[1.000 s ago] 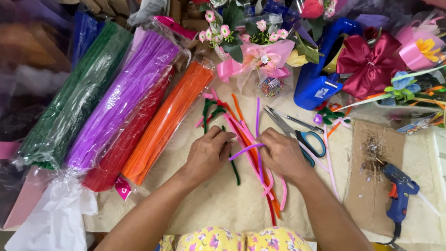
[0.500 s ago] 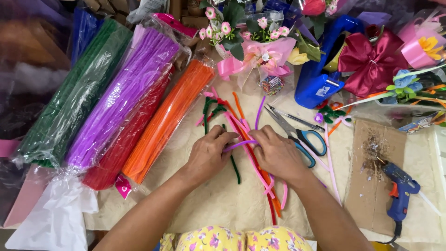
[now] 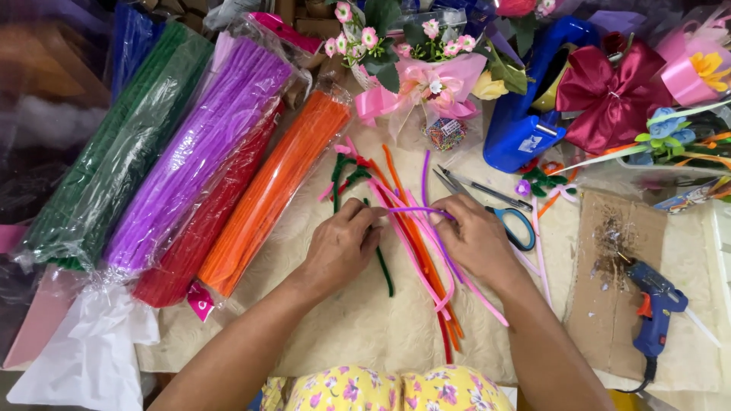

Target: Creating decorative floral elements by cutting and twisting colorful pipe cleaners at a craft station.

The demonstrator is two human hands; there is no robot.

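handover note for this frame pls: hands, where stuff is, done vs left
Left hand: fingertips pinching the purple pipe cleaner.
Right hand: holds its other end; stem spans both hands.
Beneath: loose pile of pink, orange and red stems. Scissors beside right hand, glue gun on cardboard at right, bagged stems at left.
Done: one stem picked.
Left: no finished shape visible.

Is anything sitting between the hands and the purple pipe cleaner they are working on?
Nothing visible does. The left hand and right hand already pinch the purple pipe cleaner between them, above the loose pile of pipe cleaners. The scissors lie just behind the right hand, off to the side.
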